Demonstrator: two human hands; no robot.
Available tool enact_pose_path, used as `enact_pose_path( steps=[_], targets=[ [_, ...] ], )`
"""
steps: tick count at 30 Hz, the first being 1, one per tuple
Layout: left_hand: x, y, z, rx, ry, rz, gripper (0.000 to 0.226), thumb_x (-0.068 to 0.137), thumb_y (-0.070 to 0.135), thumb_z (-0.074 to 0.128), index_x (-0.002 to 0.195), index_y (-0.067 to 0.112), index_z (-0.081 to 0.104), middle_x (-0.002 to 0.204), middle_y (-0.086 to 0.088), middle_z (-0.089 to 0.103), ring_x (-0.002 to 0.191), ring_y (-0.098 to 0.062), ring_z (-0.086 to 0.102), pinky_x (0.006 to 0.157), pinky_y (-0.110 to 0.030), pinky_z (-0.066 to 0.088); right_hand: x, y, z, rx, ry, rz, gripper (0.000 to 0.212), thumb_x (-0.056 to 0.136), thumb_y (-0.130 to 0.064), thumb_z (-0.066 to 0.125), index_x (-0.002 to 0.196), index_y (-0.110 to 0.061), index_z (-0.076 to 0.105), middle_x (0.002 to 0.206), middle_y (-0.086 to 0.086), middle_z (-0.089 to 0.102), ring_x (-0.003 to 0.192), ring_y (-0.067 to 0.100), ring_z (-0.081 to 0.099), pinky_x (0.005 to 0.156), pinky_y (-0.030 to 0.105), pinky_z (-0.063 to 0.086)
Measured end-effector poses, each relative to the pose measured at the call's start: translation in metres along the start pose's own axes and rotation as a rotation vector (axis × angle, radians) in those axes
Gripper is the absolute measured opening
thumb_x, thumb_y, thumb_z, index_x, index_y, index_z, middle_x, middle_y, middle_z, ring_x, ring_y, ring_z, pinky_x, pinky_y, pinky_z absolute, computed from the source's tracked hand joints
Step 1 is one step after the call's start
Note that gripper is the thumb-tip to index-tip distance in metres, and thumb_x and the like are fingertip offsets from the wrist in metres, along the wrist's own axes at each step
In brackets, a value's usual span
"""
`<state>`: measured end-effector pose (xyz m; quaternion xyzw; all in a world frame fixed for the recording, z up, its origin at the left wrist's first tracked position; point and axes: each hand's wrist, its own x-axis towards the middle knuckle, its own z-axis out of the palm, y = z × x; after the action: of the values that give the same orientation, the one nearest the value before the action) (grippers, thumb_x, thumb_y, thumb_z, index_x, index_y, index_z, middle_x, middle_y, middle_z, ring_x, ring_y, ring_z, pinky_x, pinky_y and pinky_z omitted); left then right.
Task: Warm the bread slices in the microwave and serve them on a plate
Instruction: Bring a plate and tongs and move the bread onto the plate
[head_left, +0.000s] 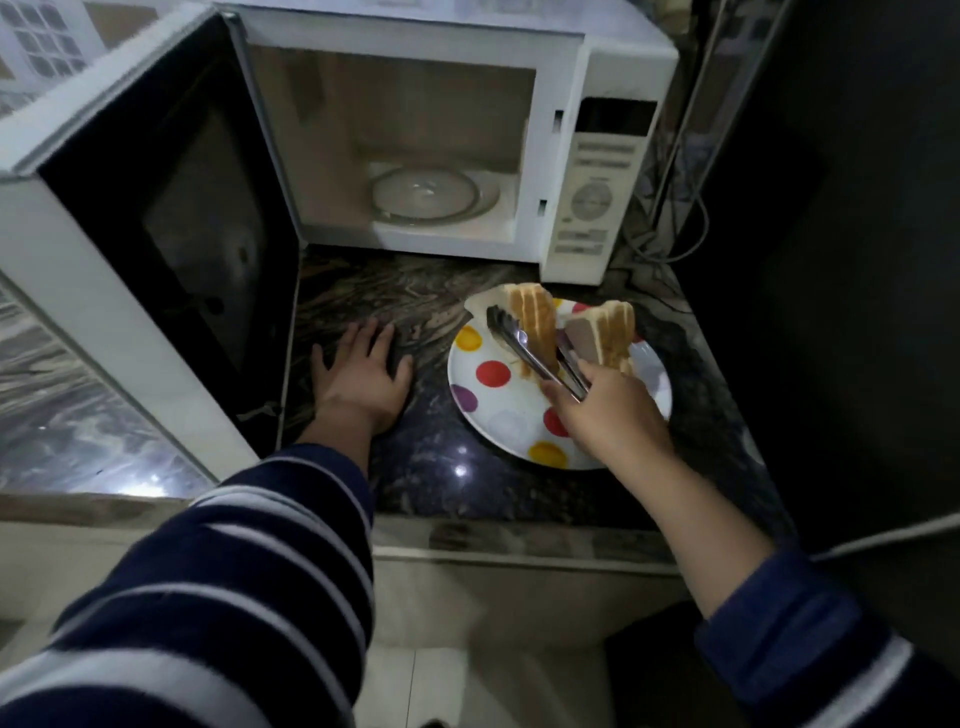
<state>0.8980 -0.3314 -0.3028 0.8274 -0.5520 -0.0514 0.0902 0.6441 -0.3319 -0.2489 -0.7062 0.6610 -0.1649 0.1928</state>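
A white plate with coloured dots (498, 410) lies on the dark stone counter in front of the microwave. Two stacks of triangular bread slices stand on it: one stack (535, 317) at the far side, the other stack (610, 327) to its right. My right hand (608, 410) grips metal tongs (524, 345), whose arms clamp the left stack. My left hand (363, 374) rests flat on the counter left of the plate, fingers spread. The white microwave (597, 171) stands with its door (156, 223) swung wide to the left; inside, the glass turntable (426, 195) is bare.
The open door blocks the counter's left part. Cables (670, 239) trail behind the microwave at the right. A dark wall closes off the right side. The counter's front edge (519, 540) runs below the plate.
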Motion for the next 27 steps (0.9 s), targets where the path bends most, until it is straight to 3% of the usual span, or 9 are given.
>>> enact_pose_path(
  steps=[4,9,12,15,19,22,27],
  targets=[
    [0.001,-0.001,0.001,0.014,-0.003,0.002,0.059,0.098,0.050,0.024,0.153,0.029,0.017,0.162,0.009,0.006,0.149,-0.011,0.000,0.118,-0.052,0.000,-0.018,0.020,0.006,-0.071,0.022,0.025,0.051,0.087,-0.063,0.048,0.125,-0.031,0.058,0.100,0.005,0.070,0.088,0.029,0.064,0.061,0.030,0.044],
    [0.003,-0.003,0.002,0.025,-0.017,0.001,0.059,0.098,0.051,0.022,0.152,0.031,0.016,0.162,0.010,0.006,0.149,-0.011,-0.001,0.118,-0.052,0.000,-0.031,0.030,0.004,-0.097,0.044,0.022,0.055,0.092,-0.058,0.047,0.138,-0.029,0.049,0.103,0.005,0.069,0.090,0.028,0.065,0.059,0.028,0.040],
    [0.003,-0.002,0.002,0.035,-0.021,0.004,0.059,0.098,0.051,0.021,0.153,0.030,0.015,0.162,0.009,0.005,0.149,-0.012,-0.002,0.118,-0.053,0.000,-0.032,0.032,-0.003,-0.061,0.020,0.032,0.063,0.090,-0.059,0.049,0.143,-0.026,0.045,0.117,0.006,0.067,0.100,0.029,0.064,0.066,0.032,0.048],
    [0.003,-0.002,0.000,0.037,-0.035,0.008,0.059,0.098,0.051,0.021,0.153,0.030,0.014,0.162,0.009,0.003,0.149,-0.012,-0.003,0.118,-0.053,-0.001,-0.031,0.032,-0.012,-0.027,-0.006,0.036,0.063,0.087,-0.064,0.050,0.138,-0.026,0.049,0.120,0.004,0.066,0.104,0.028,0.062,0.075,0.033,0.051],
    [0.001,0.000,-0.003,0.012,-0.055,0.006,0.058,0.100,0.049,0.022,0.153,0.027,0.013,0.162,0.008,0.002,0.149,-0.012,-0.004,0.118,-0.052,-0.001,-0.034,0.035,-0.028,-0.002,-0.023,0.029,0.059,0.081,-0.071,0.050,0.123,-0.030,0.057,0.106,-0.002,0.067,0.092,0.023,0.063,0.064,0.030,0.048],
    [-0.006,0.002,-0.005,-0.045,-0.030,0.016,0.059,0.100,0.044,0.028,0.153,0.021,0.013,0.162,0.005,0.008,0.149,-0.014,0.002,0.118,-0.053,0.003,-0.036,0.031,-0.047,0.012,-0.004,0.012,0.052,0.081,-0.068,0.054,0.112,-0.027,0.060,0.099,-0.003,0.067,0.086,0.020,0.061,0.059,0.028,0.042],
    [-0.021,0.011,-0.026,0.015,0.186,0.209,0.074,0.096,0.049,0.040,0.154,0.018,0.006,0.162,0.005,0.005,0.149,-0.014,0.002,0.118,-0.052,0.002,-0.036,0.000,-0.080,-0.066,0.039,-0.067,0.058,0.080,-0.063,0.061,0.117,-0.020,0.054,0.109,0.003,0.064,0.098,0.027,0.063,0.072,0.033,0.049]
  ],
)
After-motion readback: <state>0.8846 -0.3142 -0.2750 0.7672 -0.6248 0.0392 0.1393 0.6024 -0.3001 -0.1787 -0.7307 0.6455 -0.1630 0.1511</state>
